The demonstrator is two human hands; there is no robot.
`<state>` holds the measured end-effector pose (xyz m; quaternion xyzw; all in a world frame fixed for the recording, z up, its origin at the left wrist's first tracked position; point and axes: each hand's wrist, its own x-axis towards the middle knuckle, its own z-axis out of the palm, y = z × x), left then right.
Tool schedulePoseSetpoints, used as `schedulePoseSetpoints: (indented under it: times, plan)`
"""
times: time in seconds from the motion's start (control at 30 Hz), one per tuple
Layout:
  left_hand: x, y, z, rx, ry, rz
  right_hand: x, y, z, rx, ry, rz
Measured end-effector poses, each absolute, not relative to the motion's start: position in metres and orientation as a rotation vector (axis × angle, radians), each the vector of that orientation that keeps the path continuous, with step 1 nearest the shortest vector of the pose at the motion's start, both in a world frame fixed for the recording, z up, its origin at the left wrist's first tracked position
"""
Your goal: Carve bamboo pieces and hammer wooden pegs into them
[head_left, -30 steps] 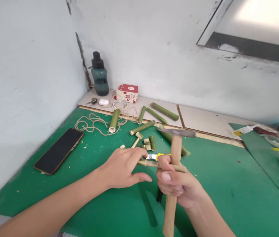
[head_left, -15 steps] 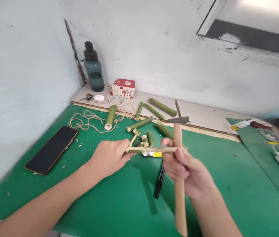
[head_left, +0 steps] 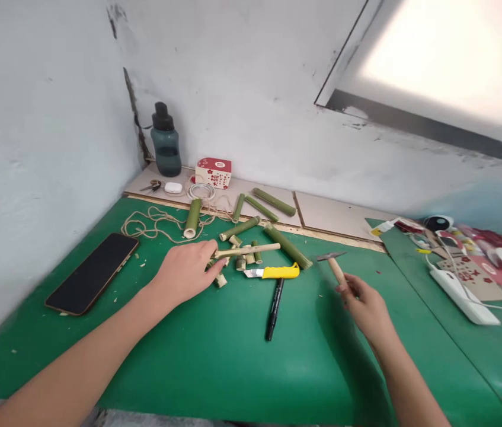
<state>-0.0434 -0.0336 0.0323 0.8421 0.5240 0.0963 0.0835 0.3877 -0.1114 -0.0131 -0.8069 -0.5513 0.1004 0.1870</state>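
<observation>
My left hand (head_left: pixel 186 271) pinches one end of a thin pale bamboo stick (head_left: pixel 251 249) that lies level just above several short bamboo offcuts (head_left: pixel 244 259). My right hand (head_left: pixel 364 305) grips the wooden handle of a small hammer (head_left: pixel 333 264), whose steel head points left, low over the green mat (head_left: pixel 233 356). Between the hands lie a yellow-handled knife (head_left: pixel 275 272) and a black marker pen (head_left: pixel 274 308).
A black phone (head_left: pixel 92 271) lies at the left. Twine (head_left: pixel 153 222), longer green bamboo lengths (head_left: pixel 277 201), a dark water bottle (head_left: pixel 165 142), a red-and-white box (head_left: pixel 214 171), keys and an earbud case sit at the back. A white power strip (head_left: pixel 461 289) and clutter fill the right.
My right hand let go of the bamboo stick and swung the hammer out to the right and down. My left hand keeps the stick, now lower and nearer the offcuts. The view shifted right.
</observation>
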Motion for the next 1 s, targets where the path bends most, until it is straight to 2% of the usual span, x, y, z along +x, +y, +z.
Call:
schedulePoseSetpoints:
  times: [0.23,0.47,0.53,0.6,0.7,0.87,1.0]
  plan:
    - [-0.038,-0.037,0.026,2.6,1.499,0.114,0.363,-0.115,-0.005,-2.455,-1.668,0.08]
    - [-0.035,-0.039,0.037,2.611,1.578,0.04,0.36,-0.11,0.012,-2.523,-1.756,0.019]
    - [-0.032,-0.045,0.044,2.619,1.592,0.045,0.336,-0.113,0.029,-2.422,-1.794,-0.074]
    - [-0.028,-0.055,0.052,2.655,1.568,0.069,0.295,-0.121,0.052,-2.079,-1.943,-0.19]
    - [-0.024,-0.076,0.067,2.747,1.512,0.133,0.221,-0.134,0.081,-1.549,-2.453,-0.122]
    - [-0.036,-0.108,0.082,2.851,1.455,0.153,0.171,-0.141,0.09,-1.423,-2.694,-0.028]
    - [-0.047,-0.137,0.084,2.799,1.37,-0.036,0.176,-0.158,0.078,-1.264,-2.698,-0.011]
